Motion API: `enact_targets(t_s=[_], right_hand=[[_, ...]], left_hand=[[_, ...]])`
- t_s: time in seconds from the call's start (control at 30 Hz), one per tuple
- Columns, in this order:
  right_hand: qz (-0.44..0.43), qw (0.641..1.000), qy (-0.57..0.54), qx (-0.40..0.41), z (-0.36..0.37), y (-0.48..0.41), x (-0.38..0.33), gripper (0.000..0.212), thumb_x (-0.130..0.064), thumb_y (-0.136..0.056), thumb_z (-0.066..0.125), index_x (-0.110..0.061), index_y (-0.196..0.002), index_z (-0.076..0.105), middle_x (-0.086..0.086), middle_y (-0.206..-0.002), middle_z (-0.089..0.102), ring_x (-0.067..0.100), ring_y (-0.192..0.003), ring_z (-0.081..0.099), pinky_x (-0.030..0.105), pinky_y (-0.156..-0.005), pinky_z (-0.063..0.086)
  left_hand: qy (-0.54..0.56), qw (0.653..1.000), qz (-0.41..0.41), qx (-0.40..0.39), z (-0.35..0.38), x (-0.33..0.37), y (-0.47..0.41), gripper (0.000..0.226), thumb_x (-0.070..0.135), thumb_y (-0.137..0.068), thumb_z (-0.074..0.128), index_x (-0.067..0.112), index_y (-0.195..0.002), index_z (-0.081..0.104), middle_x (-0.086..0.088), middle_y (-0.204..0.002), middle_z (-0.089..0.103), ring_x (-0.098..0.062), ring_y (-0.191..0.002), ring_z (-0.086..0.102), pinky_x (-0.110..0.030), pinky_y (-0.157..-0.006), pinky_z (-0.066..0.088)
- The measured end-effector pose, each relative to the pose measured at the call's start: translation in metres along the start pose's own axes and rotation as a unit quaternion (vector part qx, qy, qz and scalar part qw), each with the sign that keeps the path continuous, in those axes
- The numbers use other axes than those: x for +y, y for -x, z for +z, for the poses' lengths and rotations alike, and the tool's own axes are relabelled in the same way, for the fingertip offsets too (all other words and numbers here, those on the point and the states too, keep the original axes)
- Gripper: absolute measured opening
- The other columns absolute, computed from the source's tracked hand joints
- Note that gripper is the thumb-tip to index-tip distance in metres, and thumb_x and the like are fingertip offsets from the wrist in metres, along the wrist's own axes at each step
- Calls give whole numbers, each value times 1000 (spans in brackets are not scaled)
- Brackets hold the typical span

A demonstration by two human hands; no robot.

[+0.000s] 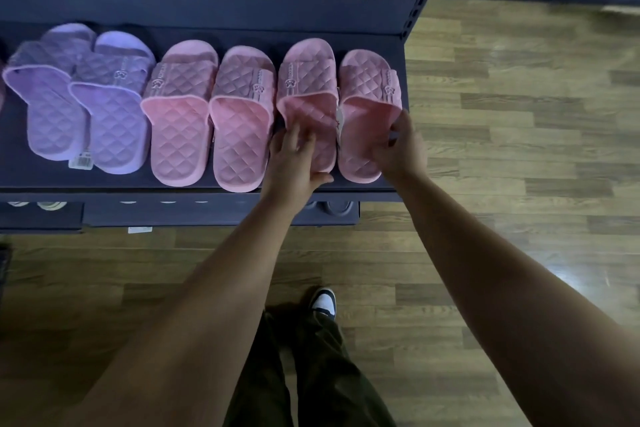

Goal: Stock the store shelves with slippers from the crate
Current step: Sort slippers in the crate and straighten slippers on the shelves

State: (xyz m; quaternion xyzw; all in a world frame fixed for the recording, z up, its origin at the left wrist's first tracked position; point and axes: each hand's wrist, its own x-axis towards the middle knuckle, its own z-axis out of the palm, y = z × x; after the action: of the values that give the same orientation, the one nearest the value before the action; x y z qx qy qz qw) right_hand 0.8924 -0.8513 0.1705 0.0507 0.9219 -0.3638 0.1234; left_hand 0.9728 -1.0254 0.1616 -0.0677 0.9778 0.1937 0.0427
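The left hand [294,156] grips one pink slipper's [308,94] heel and the right hand [398,146] pinches its mate [367,104] at the shelf's [104,180] end, seemingly squaring the pair with the row; no crate shows.

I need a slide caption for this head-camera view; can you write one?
Both hands, left hand and right hand, set a pink slipper pair at the shelf end.

I see dim light; wood-plank floor [519,135] with glare patches at right. Dark shelf unit [207,7], a lower shelf [221,215] beneath it.
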Motion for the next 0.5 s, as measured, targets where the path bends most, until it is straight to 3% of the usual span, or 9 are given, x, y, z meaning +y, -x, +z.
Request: enact_targets(t_s=[0.17,0.27,0.37,0.5], right_hand=[[-8,999,40,-8,-2,4,-1,45,-7,-70,60,-13,-115,54,10,-105,64,28,-94,62,34,-72,51],[-27,998,58,23,-8,21,-4,31,-12,-78,59,-12,-109,61,11,-103,62,27,-91,61,38,-73,52],[-64,996,49,35,-16,46,-17,31,-15,-83,61,-12,-114,64,11,-107,61,23,-90,61,31,-73,48],[-106,994,34,-12,-23,87,-54,31,-15,-84,62,-12,-114,66,10,-108,65,23,-90,63,29,-74,47]], left_hand=[[-6,1000,12,-22,-8,-1,0,82,53,-76,69,9,-139,42,-14,-151,27,-40,-138,21,-48,-114,25],[-11,1000,24,-7,-21,0,9,68,51,-84,60,10,-136,45,-9,-145,38,-33,-134,32,-47,-105,38],[-17,999,26,23,-40,1,28,47,38,-91,55,10,-129,53,-9,-133,52,-33,-120,48,-45,-92,42],[-34,997,17,75,-82,0,63,31,30,-90,54,10,-111,64,-10,-112,64,-33,-94,62,-42,-79,45]])
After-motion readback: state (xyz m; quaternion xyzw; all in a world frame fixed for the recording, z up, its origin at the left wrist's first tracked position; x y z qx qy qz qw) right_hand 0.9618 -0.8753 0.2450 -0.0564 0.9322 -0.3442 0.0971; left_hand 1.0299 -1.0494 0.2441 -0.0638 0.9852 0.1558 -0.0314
